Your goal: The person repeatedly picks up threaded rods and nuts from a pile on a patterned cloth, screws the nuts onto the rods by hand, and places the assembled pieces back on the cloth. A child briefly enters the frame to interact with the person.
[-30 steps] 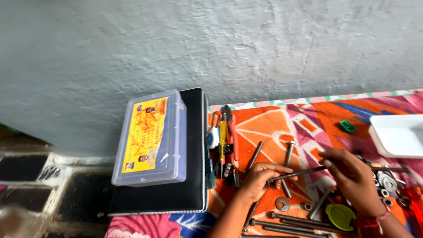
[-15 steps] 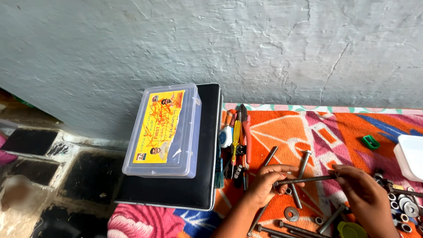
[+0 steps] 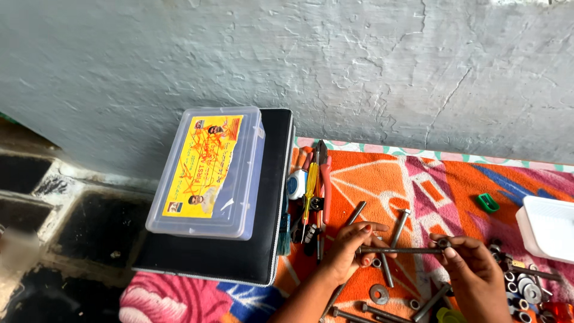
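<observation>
Rough grey plaster wall (image 3: 371,66) behind; patterned orange cloth (image 3: 382,179) over the work surface; dark tiled floor (image 3: 54,221) off to the left

Item in hand: long threaded rod (image 3: 397,250), held level between both hands, above the cloth
- Left hand (image 3: 350,245): closed around the rod's left end, fingers wrapped over it
- Right hand (image 3: 472,266): fingertips pinched at the rod's right end, on a small nut (image 3: 443,243) seated there

Step, as judged: nut being turned on the rod's right end, left hand steadying. Next move would call for a firm left hold against rotation and fine finger-twisting at the right tip, rod kept level so the nut stays square on the thread

Beneath and around the grip:
- Loose bolts (image 3: 399,226) on the cloth, just below and behind the rod
- Flat washer (image 3: 378,293) below the grip, near the left wrist
- Further nuts and washers (image 3: 523,287) heaped right of the right hand
- White tray (image 3: 547,230) further right, partly cut by the frame edge
- Small green piece (image 3: 488,202) up and right of the grip
- Pliers (image 3: 323,173) with other hand tools, left of the left hand
- Clear plastic box (image 3: 209,173) with yellow label, resting on a black case (image 3: 263,239), well left of the grip
</observation>
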